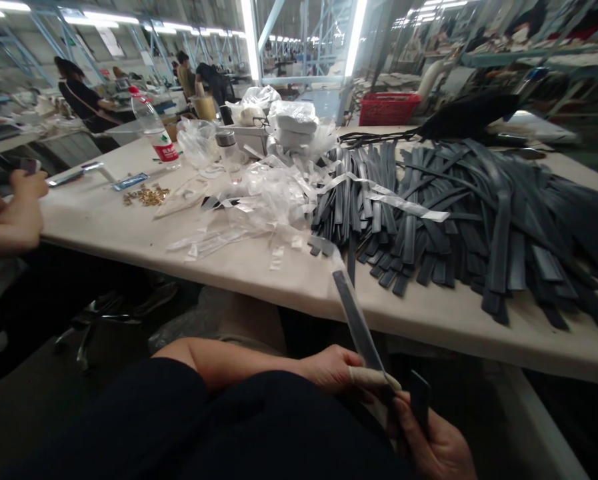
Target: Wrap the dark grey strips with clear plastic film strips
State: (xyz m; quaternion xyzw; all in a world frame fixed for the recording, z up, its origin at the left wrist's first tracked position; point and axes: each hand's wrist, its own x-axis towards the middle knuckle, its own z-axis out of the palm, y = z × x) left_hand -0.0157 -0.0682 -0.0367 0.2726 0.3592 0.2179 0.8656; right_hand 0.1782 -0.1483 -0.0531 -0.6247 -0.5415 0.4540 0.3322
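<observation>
A long dark grey strip runs from the table's front edge down to my hands, with clear film at its upper end. My left hand is closed on the strip, a pale cover on one finger. Just to its right, my right hand pinches the strip's lower end, and a dark flat piece stands up by its fingers. Many dark grey strips lie in a heap on the right side of the table. Crumpled clear film and white tape lie left of the heap.
The pale table has its front edge before me. On it are a bottle, small brass-coloured parts, a glass jar and a black bundle. Another person's hand is at the left. A red basket stands behind.
</observation>
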